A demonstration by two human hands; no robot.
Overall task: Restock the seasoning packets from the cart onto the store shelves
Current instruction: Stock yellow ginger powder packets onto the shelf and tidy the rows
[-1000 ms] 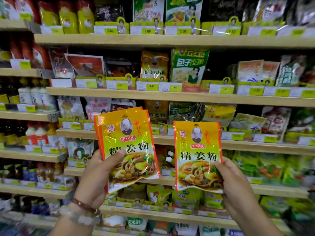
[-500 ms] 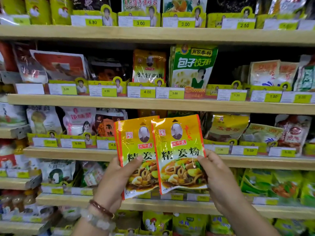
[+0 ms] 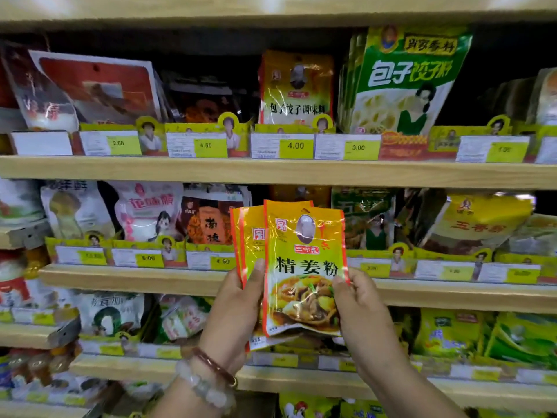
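Head view: wooden store shelves (image 3: 271, 173) crowded with seasoning packets (image 3: 304, 267)

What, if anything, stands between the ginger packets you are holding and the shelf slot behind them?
Nothing visible: the packets, held by the left hand and right hand, sit in front of the slot, which is dark and mostly hidden.

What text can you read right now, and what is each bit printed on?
"精姜粉": front yellow packet, held by both hands.
"包子饺子料": big green bag.
"包子饺子调味料": upper yellow packet.
"2.00", "4.50", "4.00", "3.00": upper shelf tags.
"5.00", "4.50": middle shelf tags.
Other labels and tags: too blurred.
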